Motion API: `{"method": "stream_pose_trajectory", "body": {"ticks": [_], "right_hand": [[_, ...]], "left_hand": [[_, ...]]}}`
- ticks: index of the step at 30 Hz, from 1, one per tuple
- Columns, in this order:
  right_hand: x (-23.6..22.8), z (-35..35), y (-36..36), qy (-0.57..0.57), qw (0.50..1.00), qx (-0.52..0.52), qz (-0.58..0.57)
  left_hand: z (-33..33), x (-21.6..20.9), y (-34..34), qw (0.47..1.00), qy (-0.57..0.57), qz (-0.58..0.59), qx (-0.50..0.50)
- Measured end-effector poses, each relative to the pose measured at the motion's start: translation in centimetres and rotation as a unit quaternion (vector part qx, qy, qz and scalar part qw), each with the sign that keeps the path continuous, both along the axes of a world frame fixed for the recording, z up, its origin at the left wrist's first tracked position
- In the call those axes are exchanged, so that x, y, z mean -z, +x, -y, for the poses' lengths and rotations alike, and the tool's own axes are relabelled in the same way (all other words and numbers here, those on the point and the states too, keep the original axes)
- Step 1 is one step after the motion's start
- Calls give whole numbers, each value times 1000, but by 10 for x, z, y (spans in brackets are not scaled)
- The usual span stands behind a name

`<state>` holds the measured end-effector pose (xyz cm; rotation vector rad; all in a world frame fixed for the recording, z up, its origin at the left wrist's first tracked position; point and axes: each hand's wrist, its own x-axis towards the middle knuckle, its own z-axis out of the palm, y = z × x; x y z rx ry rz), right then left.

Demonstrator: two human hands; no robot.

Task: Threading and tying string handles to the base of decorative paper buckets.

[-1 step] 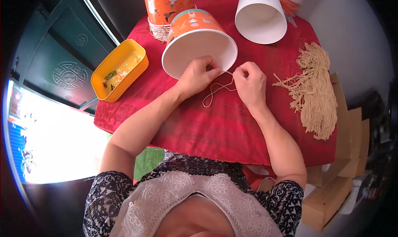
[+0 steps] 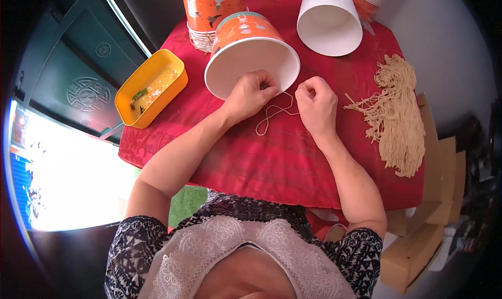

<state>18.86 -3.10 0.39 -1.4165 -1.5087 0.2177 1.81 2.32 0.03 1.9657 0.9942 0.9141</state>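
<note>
A large paper bucket [image 2: 251,64], white inside with an orange and green printed outside, lies tipped with its mouth facing me. At its lower rim my left hand [image 2: 250,92] is closed in a pinch on a thin pale cord [image 2: 266,118]. From those fingers the cord bends back and makes a loose loop on the red cloth. My right hand [image 2: 317,103] is just right of the rim, with thumb and forefinger pressed together. One stretch of cord runs to the edge of this hand; whether its fingertips hold any is hidden.
A yellow tray [image 2: 151,90] with small scraps stands left on the red tablecloth [image 2: 251,168]. Stacked orange buckets [image 2: 212,11] stand behind. White nested buckets [image 2: 329,24] lie at the back right. A bundle of beige cords [image 2: 400,121] lies right, near cardboard boxes [image 2: 413,252].
My right hand has shifted slightly right and up, away from the cord bend beside the rim. My left hand and the bucket look nearly unchanged.
</note>
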Motion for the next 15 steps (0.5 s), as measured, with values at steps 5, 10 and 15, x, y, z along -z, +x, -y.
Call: {"method": "stream_pose_trajectory", "body": {"ticks": [5,10,15], "right_hand": [[-2,6,-11,26,997,-43,-61],[10,6,-19,11,997,-76,-24],[5,5,-18,-83,993,-80,15]], "left_hand": [[1,0,1,998,-48,41,-10],[1,0,2,996,-63,58,2],[4,-1,7,989,-119,91,13]]}}
